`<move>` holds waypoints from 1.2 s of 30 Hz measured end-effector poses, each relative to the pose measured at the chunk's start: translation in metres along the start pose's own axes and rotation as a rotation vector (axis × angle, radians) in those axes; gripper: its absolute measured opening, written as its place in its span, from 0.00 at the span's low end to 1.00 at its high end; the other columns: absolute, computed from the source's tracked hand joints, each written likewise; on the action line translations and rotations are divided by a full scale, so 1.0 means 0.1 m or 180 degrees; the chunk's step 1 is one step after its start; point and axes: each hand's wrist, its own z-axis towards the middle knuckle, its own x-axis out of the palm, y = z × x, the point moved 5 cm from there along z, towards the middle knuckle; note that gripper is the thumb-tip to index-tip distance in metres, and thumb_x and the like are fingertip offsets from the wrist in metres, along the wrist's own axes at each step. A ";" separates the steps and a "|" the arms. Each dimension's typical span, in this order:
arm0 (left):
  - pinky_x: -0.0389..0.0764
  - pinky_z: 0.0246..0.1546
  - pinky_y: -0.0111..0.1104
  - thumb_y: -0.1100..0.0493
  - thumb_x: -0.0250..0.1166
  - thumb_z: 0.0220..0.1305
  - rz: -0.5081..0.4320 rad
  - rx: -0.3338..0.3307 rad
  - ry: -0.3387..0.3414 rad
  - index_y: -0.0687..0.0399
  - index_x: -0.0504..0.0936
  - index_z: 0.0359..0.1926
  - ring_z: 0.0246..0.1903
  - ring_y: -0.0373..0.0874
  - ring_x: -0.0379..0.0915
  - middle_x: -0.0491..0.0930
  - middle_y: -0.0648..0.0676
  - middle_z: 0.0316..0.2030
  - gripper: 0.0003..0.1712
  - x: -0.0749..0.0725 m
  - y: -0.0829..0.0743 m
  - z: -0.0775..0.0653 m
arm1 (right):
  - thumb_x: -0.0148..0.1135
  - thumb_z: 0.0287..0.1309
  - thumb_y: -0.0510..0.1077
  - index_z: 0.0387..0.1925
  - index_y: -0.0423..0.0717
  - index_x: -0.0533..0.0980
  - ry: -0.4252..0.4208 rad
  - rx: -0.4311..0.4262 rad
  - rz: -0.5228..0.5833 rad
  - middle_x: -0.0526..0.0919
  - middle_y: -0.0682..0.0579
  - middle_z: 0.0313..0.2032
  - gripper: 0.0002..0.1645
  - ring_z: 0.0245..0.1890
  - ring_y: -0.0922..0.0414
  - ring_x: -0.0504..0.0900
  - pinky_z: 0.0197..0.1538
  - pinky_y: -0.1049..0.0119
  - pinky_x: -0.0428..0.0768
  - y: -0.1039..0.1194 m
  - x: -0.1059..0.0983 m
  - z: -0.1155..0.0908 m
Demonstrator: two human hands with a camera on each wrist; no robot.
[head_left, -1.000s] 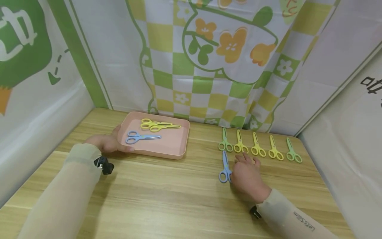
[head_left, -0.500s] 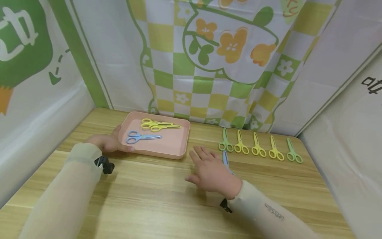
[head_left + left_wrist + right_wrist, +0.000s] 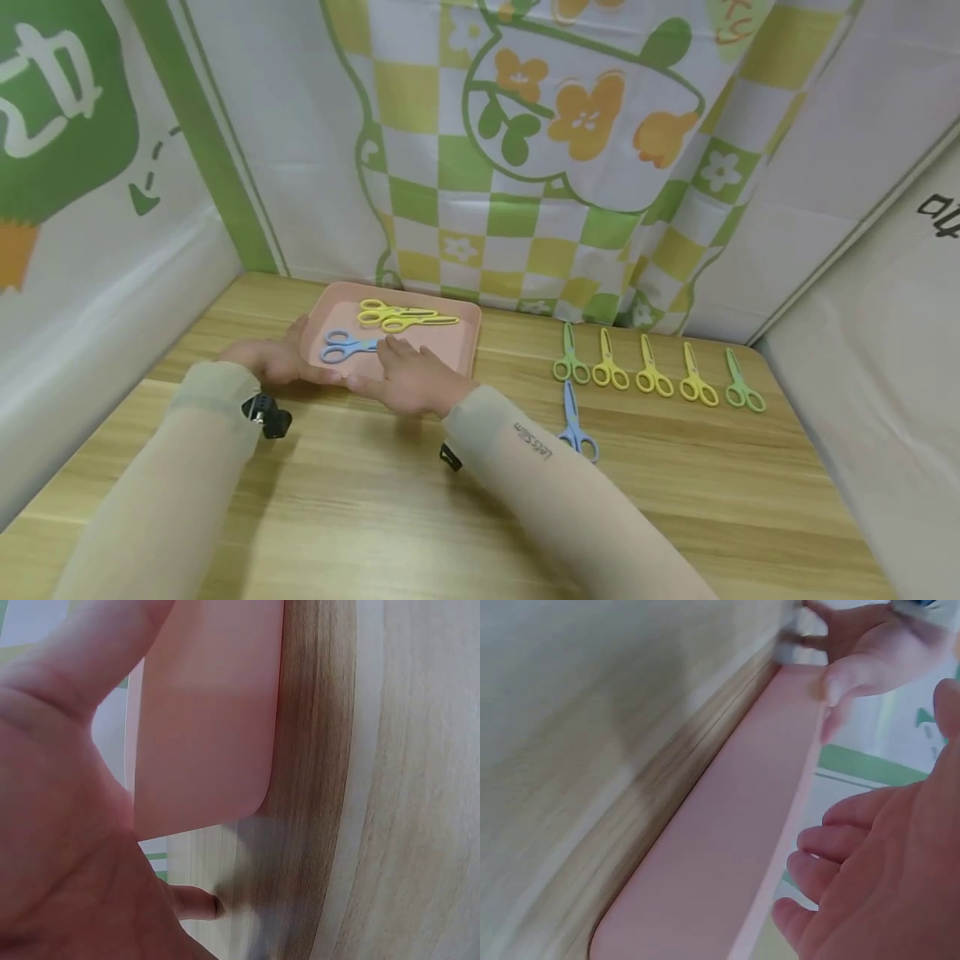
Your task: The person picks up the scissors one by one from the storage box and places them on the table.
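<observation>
My left hand [image 3: 272,358] rests at the near left corner of the pink tray [image 3: 457,346], its thumb along the front edge. In the left wrist view the fingers look fairly straight, with one fingertip reaching down toward the wood. My right hand [image 3: 412,377] hovers over the tray's near side, fingers loosely extended, holding nothing. Whether it touches the rim I cannot tell. Inside the tray lie blue scissors [image 3: 341,348], their blades hidden behind that hand, and two yellow scissors [image 3: 420,322] that overlap.
To the right, a row of scissors stretches along the wooden table [image 3: 360,517]: green scissors [image 3: 569,354] at one end, yellow scissors [image 3: 609,358] and others, green scissors [image 3: 742,382] at the far end. More blue scissors [image 3: 574,423] lie below, partly behind my right sleeve. A patterned curtain [image 3: 510,242] hangs behind.
My right hand has left the blue scissors on the table and swung left to the tray. The scissors stay where they were. My left hand keeps its place at the corner.
</observation>
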 end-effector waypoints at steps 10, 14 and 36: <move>0.40 0.67 0.64 0.24 0.73 0.42 0.0042 0.0044 0.0009 0.67 0.17 0.72 0.70 0.75 0.31 0.22 0.75 0.73 0.89 0.02 -0.04 0.02 | 0.23 0.57 0.86 0.77 0.50 0.57 0.0239 0.0501 0.0023 0.56 0.54 0.75 0.61 0.75 0.57 0.50 0.73 0.45 0.42 -0.02 0.09 0.14; 0.40 0.67 0.64 0.25 0.73 0.42 -0.0007 0.0018 0.0016 0.67 0.17 0.72 0.70 0.76 0.32 0.21 0.75 0.72 0.89 0.01 -0.03 0.01 | 0.26 0.61 0.83 0.77 0.49 0.56 0.0283 0.0541 0.0034 0.54 0.53 0.76 0.58 0.75 0.55 0.47 0.72 0.42 0.40 -0.06 0.10 0.15; 0.37 0.65 0.66 0.23 0.72 0.43 0.0017 -0.0061 0.0033 0.66 0.16 0.72 0.70 0.75 0.25 0.19 0.74 0.72 0.89 -0.01 0.04 0.05 | 0.31 0.70 0.75 0.70 0.56 0.70 0.0089 0.0754 -0.0402 0.67 0.51 0.70 0.43 0.73 0.51 0.55 0.69 0.40 0.54 -0.35 0.03 0.19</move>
